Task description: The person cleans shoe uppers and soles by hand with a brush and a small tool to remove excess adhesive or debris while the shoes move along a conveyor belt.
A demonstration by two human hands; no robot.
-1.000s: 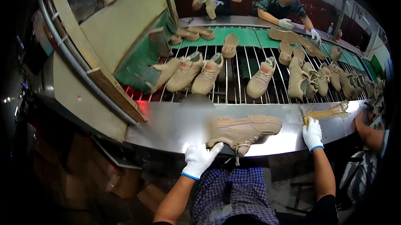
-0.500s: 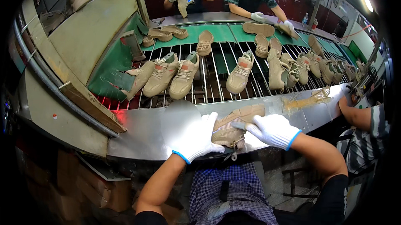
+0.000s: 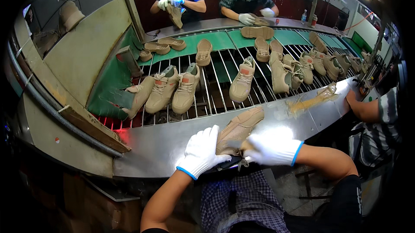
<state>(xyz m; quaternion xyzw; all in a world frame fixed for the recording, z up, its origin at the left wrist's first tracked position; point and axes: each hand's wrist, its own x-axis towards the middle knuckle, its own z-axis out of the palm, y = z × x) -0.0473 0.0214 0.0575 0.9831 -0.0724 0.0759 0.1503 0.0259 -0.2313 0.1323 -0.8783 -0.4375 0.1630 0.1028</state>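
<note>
A tan sneaker (image 3: pixel 240 124) lies tilted on its side at the near edge of the metal ledge, its sole edge facing away from me and its laces hanging near my lap. My left hand (image 3: pixel 201 150), in a white glove with a blue cuff, grips the sneaker's left end. In my gloved right hand (image 3: pixel 276 147) is a small flat tool (image 3: pixel 234 144) with a grey tip, pressed to or just over the mesh upper. Motion smears this hand and the tool, so the tool's exact kind is unclear.
Beyond the metal ledge (image 3: pixel 160 140), a rack of metal rods (image 3: pixel 216 90) carries several tan sneakers (image 3: pixel 186 90) and loose soles (image 3: pixel 204 52). Two people work across it, one holding a shoe (image 3: pixel 174 16). Another person's arm (image 3: pixel 364 108) rests at the right. A wooden post (image 3: pixel 93 125) borders the left.
My right hand and the tool have moved down and left along the upper toward the laces. The sneaker is tilted more steeply, still in my left hand. The whole view has shifted slightly.
</note>
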